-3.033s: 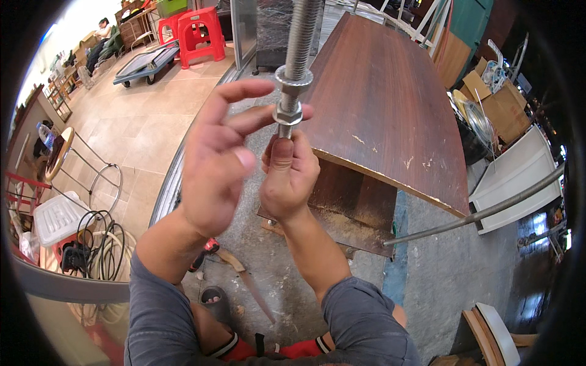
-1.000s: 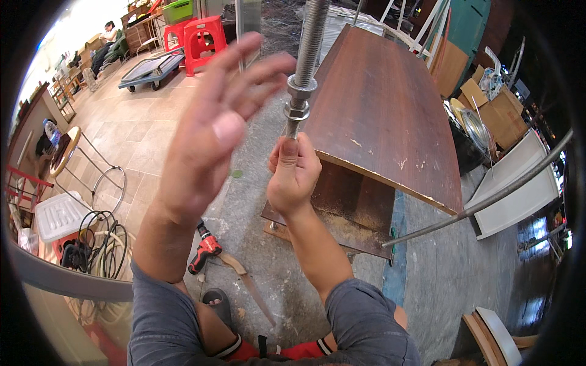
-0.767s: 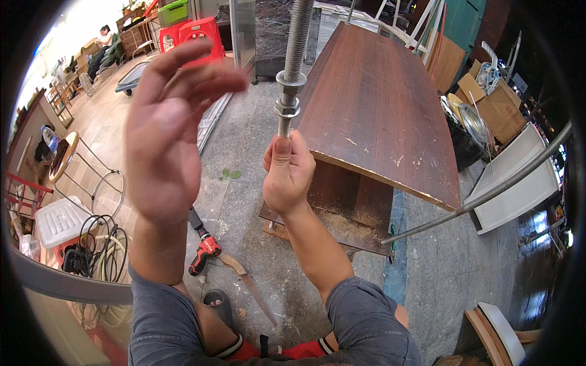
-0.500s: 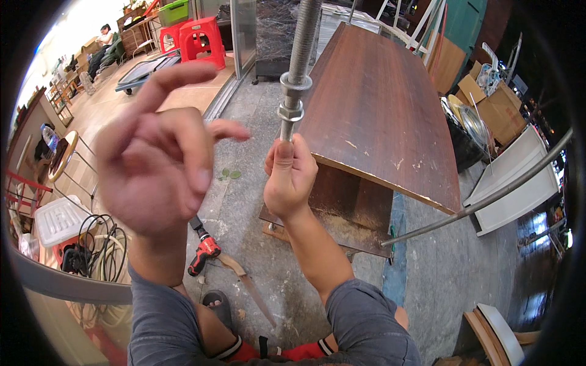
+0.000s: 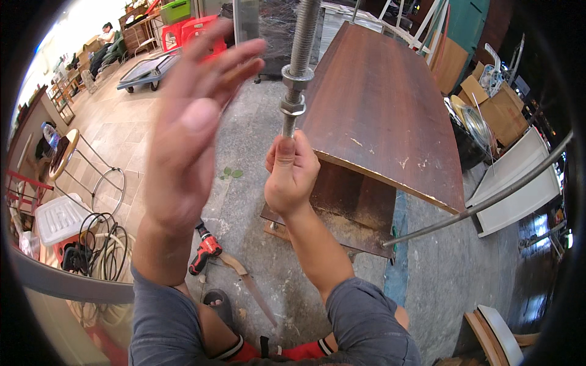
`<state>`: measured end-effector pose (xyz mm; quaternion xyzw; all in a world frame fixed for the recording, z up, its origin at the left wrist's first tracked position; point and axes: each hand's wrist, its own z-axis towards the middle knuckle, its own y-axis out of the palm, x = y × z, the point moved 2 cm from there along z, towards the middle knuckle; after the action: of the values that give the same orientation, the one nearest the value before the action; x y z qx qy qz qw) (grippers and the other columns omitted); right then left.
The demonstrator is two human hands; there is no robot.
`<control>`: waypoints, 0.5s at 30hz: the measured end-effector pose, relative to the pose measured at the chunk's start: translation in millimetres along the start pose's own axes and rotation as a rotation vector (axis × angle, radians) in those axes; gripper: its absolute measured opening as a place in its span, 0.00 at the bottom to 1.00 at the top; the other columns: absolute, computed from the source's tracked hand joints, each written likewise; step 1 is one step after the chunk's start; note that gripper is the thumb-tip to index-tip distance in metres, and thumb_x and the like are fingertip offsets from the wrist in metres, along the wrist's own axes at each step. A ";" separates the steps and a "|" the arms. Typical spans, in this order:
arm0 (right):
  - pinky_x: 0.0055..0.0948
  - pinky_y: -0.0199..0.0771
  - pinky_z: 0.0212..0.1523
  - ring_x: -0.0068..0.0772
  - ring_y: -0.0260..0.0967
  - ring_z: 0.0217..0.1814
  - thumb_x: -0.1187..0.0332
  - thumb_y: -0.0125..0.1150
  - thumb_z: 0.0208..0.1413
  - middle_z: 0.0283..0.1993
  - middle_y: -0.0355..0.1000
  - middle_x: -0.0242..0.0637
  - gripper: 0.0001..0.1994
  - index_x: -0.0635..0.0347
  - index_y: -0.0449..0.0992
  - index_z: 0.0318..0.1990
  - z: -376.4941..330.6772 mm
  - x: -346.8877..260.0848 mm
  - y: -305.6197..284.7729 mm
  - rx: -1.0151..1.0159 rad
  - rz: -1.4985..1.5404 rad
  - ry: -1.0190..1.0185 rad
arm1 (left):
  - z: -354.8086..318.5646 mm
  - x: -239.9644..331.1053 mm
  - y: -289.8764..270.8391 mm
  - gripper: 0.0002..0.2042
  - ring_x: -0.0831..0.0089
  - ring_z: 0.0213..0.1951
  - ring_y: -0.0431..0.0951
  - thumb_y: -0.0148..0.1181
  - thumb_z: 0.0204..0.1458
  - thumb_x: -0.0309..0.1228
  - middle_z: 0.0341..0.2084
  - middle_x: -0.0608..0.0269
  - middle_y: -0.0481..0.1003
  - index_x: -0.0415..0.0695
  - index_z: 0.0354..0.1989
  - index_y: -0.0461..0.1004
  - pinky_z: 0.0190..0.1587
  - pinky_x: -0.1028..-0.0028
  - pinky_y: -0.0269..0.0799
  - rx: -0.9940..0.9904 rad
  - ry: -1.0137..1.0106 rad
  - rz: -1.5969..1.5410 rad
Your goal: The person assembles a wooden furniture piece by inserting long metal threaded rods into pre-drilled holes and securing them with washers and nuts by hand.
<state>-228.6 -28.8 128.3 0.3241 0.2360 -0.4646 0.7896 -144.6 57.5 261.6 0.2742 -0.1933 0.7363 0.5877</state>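
My right hand (image 5: 293,177) is wrapped round the lower end of an upright metal threaded rod (image 5: 304,39), thumb toward me. Just above that fist, a hex nut and washer (image 5: 293,107) sit on the rod, and a second flanged nut (image 5: 297,78) is a little higher. The rod's top runs out of view. My left hand (image 5: 189,134) is raised to the left of the rod, apart from it and smeared by motion. Its fingers stretch up and to the right, with nothing in them.
A brown wooden board (image 5: 378,110) slants behind the rod, over a sawdust-covered lower board (image 5: 351,229). On the concrete lie a red and black cordless drill (image 5: 206,249) and a handsaw (image 5: 253,293). A long metal pipe (image 5: 488,204) crosses at right; a cart (image 5: 146,70) stands at left.
My left hand has turned and its curled fingers have straightened upward and to the right. My right hand keeps its hold on the threaded rod.
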 end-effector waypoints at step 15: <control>0.27 0.59 0.20 0.20 0.59 0.18 0.57 0.52 0.71 0.17 0.62 0.30 0.18 0.62 0.69 0.32 -3.2 -1.6 -7.1 -0.013 -0.075 -0.054 | -11.4 -10.5 11.9 0.45 0.52 0.63 0.71 0.43 0.57 0.58 0.64 0.35 0.65 0.29 0.72 0.50 0.65 0.56 0.63 -0.127 -0.178 -0.162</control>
<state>-235.8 -28.1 125.2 0.2971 0.2295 -0.5011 0.7797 -156.5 53.6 246.5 0.3153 -0.2682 0.6454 0.6420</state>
